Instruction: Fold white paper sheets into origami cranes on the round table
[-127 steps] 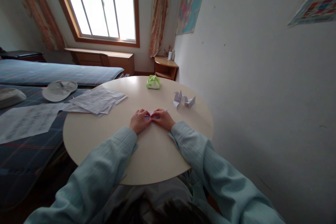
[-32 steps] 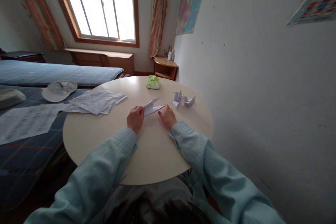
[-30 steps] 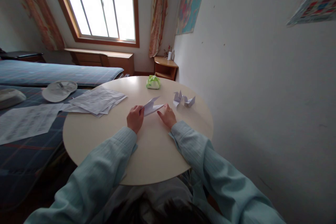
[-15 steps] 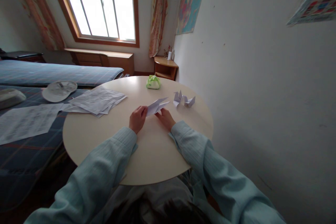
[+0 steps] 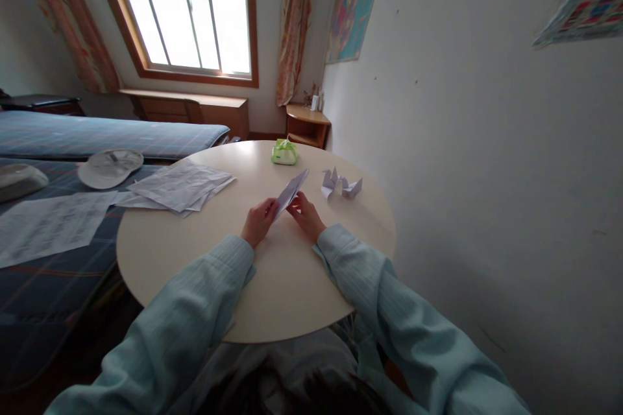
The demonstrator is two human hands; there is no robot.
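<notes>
A folded sheet of white paper (image 5: 291, 193) is held tilted above the round table (image 5: 282, 292), its far end pointing up and to the right. My left hand (image 5: 259, 220) pinches the near left end of it between thumb and fingers. On its right side, my right hand (image 5: 305, 215) grips the lower edge, with some fingertips hidden by the paper. Just beyond my right hand stand folded paper figures: a pointed one (image 5: 329, 183) and a boat-like one (image 5: 352, 189) beside it.
Loose paper sheets (image 5: 182, 187) overlap the table's left edge. A green and white tissue pack (image 5: 284, 152) sits at the far side. A white cap (image 5: 111, 168) and a printed sheet (image 5: 53, 225) lie on the plaid bed at left. A white wall (image 5: 477, 162) runs along the right.
The folded paper's two spread flaps have come together into one narrow shape, turned more steeply upward. My right hand's fingers have shifted up against its side.
</notes>
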